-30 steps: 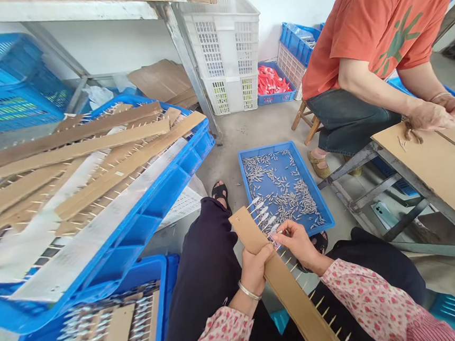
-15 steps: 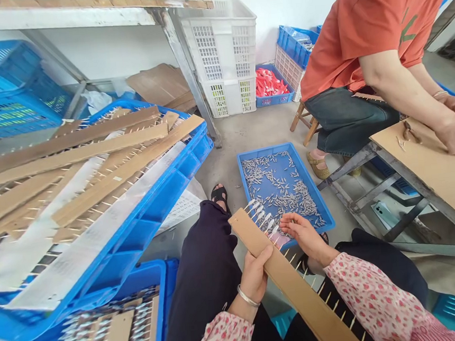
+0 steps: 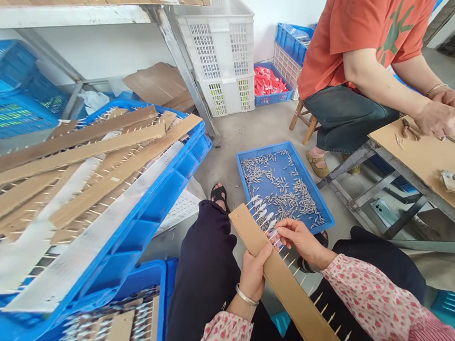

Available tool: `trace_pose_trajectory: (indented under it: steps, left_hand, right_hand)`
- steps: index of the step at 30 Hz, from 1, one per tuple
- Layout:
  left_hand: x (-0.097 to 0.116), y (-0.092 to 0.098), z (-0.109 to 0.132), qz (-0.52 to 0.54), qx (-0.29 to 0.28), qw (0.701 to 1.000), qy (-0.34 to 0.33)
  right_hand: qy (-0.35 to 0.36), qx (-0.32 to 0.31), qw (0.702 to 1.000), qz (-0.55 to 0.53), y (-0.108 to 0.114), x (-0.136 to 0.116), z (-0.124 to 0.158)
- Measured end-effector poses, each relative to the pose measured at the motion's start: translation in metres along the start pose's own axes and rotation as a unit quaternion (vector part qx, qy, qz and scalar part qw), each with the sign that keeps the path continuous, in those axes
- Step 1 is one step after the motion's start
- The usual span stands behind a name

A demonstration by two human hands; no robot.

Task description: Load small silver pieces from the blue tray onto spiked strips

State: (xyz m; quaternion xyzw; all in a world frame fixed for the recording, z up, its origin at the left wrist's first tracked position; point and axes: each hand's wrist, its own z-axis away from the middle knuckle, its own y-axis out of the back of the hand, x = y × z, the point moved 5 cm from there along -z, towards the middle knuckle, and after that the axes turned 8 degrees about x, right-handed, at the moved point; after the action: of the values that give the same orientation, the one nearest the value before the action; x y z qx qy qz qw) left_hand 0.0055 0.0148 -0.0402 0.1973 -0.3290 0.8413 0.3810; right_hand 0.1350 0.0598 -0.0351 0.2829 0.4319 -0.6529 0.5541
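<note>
My left hand (image 3: 256,271) grips a long cardboard strip (image 3: 285,287) that lies slanted across my lap, with thin sticks poking out along its right edge. Several sticks near its far end carry small silvery pieces (image 3: 259,209). My right hand (image 3: 299,237) is pinched at one of the sticks beside the strip; what it holds is too small to name. Just beyond my knees a shallow blue tray (image 3: 323,204) on the floor holds many loose silvery pieces.
A large blue crate (image 3: 161,192) on my left is piled with more strips. Another blue crate (image 3: 157,282) holds loaded strips. A person in an orange shirt (image 3: 361,21) works at a cardboard-topped bench (image 3: 421,159) on the right. White crates (image 3: 222,49) stand behind.
My right hand went out toward the tray with fingers loosened, then came back and pinched at the strip's sticks. The strip shifted slightly. The other person's hands moved about on the bench.
</note>
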Motion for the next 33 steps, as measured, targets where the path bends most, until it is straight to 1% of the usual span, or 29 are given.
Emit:
trace_pose_trajectory:
  steps: [7,15,21,27,33]
  left_hand:
    - [0.005,-0.004,0.003,-0.008,-0.011,1.000,-0.013]
    - [0.012,-0.006,0.010,-0.017,-0.025,0.999,-0.033]
    - [0.017,-0.006,0.013,-0.020,-0.029,0.998,-0.043]
    - [0.019,-0.007,0.014,-0.012,-0.035,0.999,-0.037]
    - [0.018,-0.006,0.013,-0.008,-0.026,0.999,-0.033]
  right_hand:
    - [0.045,0.037,0.998,0.017,0.001,-0.008,0.005]
    - [0.097,0.048,0.993,0.053,0.000,-0.015,0.011]
    - [0.101,0.057,0.991,0.073,-0.001,-0.020,0.015]
    - [0.093,0.056,0.991,0.074,-0.003,-0.025,0.016]
    - [0.088,0.062,0.991,0.077,-0.004,-0.027,0.017]
